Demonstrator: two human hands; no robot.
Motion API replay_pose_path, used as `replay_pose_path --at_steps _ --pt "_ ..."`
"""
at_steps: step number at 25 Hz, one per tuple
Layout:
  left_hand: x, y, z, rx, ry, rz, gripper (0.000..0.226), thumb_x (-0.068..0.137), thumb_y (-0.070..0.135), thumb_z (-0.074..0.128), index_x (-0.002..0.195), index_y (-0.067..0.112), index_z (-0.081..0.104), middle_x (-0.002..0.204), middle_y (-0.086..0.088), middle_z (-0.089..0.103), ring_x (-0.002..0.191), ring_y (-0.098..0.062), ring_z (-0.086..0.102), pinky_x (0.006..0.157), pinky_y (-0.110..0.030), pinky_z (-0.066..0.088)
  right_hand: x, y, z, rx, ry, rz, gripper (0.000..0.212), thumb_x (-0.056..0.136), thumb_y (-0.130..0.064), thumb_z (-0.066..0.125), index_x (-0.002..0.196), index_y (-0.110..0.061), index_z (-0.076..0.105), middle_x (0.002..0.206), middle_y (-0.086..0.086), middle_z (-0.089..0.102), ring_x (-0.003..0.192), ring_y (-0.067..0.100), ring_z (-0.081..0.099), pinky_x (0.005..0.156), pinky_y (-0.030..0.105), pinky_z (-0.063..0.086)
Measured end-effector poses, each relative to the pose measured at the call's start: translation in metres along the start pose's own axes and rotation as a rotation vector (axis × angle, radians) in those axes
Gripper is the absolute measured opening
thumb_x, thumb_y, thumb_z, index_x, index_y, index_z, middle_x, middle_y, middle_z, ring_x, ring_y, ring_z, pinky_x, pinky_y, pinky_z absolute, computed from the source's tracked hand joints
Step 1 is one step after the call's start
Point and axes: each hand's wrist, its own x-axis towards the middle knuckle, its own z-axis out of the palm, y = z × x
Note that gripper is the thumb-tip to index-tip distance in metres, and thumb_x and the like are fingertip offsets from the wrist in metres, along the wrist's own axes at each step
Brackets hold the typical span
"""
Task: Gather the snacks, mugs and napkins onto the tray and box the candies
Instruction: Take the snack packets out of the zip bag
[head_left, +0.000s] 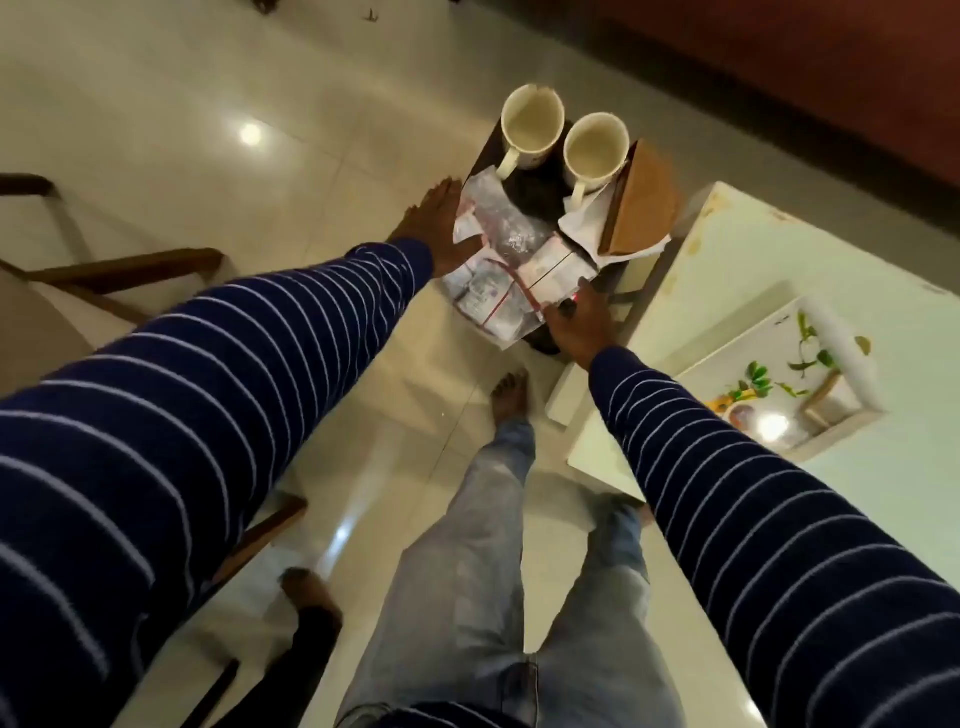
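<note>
- Floor (208, 104): pale glossy tiles fill most of the frame; the person's jeans and a bare foot (510, 395) stand at lower centre.
- Table (810, 291): white, at right, with a floral box (779, 379) lying on it.
- Tray (540, 192): dark, at upper centre, carried above the floor just left of the table.
- Left hand (441, 228): grips the tray's left edge, fingers extended along it.
- Right hand (576, 322): holds the tray's near right corner; its fingers are curled under, so their spread cannot be told.
- Holder (641, 200): brown, wooden, on the tray's right side, white napkins (587, 215) beneath it.
- Two mugs (532, 124): white, at the tray's far end, side by side.
- Snacks (498, 275): clear packets heaped on the tray's near half.
</note>
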Motion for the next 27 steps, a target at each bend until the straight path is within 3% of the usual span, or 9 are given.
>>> replay_pose_path --at_steps 3,7,11,15,19,22,25,27 --pt "0.017 0.002 0.004 -0.136 -0.036 -0.098 0.097 0.094 0.054 0.056 0.158 0.012 -0.003 0.167 -0.011 0.006 0.154 -0.030 0.009 0.123 -0.049 0.017 0.020 0.010 0.004 0.199 0.016 0.098 0.048 0.092 -0.017 0.064 0.138 -0.013 0.051 0.135 0.005 0.061 0.124 0.025 0.058 0.096 0.033 0.048" --pt "0.035 0.002 0.012 -0.240 -0.076 -0.180 0.110 0.085 0.062 0.064 0.158 0.015 -0.003 0.163 -0.016 0.024 0.148 -0.037 0.029 0.118 -0.050 0.030 0.040 0.015 0.007 0.382 -0.014 0.218 0.055 0.091 -0.015 0.068 0.142 -0.014 0.046 0.138 0.005 0.060 0.124 0.023 0.058 0.103 0.036 0.049" --pt "0.049 0.002 0.022 -0.389 -0.048 -0.237 0.108 0.079 0.067 0.068 0.158 0.018 0.012 0.158 -0.010 0.038 0.139 -0.034 0.044 0.112 -0.042 0.040 0.051 0.019 0.010 0.538 -0.038 0.344 0.065 0.087 -0.025 0.075 0.143 -0.018 0.043 0.135 0.002 0.062 0.116 0.020 0.062 0.100 0.041 0.052" --pt "0.056 -0.003 0.031 -0.421 -0.027 -0.293 0.099 0.070 0.075 0.068 0.147 0.020 0.037 0.145 -0.007 0.053 0.127 -0.031 0.054 0.102 -0.038 0.046 0.059 0.022 0.013 0.586 -0.046 0.367 0.064 0.086 -0.022 0.077 0.141 -0.018 0.046 0.133 0.002 0.064 0.116 0.022 0.064 0.099 0.044 0.053" --pt "0.060 -0.008 0.037 -0.477 -0.002 -0.335 0.106 0.062 0.081 0.066 0.146 0.022 0.037 0.145 -0.006 0.052 0.127 -0.029 0.053 0.096 -0.035 0.045 0.066 0.022 0.013 0.608 -0.030 0.372 0.063 0.088 -0.016 0.074 0.142 -0.013 0.043 0.134 0.007 0.063 0.116 0.024 0.064 0.100 0.048 0.054" --pt "0.057 -0.010 0.039 -0.595 0.028 -0.401 0.113 0.055 0.082 0.067 0.145 0.022 0.034 0.131 -0.001 0.054 0.111 -0.024 0.055 0.081 -0.031 0.046 0.066 0.019 0.015 0.644 0.003 0.340 0.062 0.088 -0.015 0.074 0.140 -0.012 0.040 0.134 0.007 0.060 0.117 0.024 0.063 0.097 0.045 0.055" --pt "0.050 -0.013 0.043 -0.712 0.032 -0.442 0.097 0.062 0.071 0.071 0.136 0.014 0.045 0.116 -0.002 0.060 0.100 -0.027 0.062 0.076 -0.030 0.048 0.063 0.013 0.015 0.648 0.021 0.316 0.054 0.090 -0.016 0.072 0.135 -0.015 0.042 0.131 0.005 0.060 0.115 0.023 0.062 0.094 0.044 0.056" --pt "0.042 -0.013 0.048 -0.849 0.011 -0.444 0.061 0.070 0.049 0.071 0.115 0.010 0.061 0.106 -0.010 0.069 0.094 -0.031 0.068 0.078 -0.034 0.053 0.059 0.009 0.014 0.676 -0.002 0.307 0.046 0.091 -0.015 0.071 0.131 -0.015 0.048 0.130 0.007 0.063 0.114 0.024 0.064 0.096 0.048 0.056"
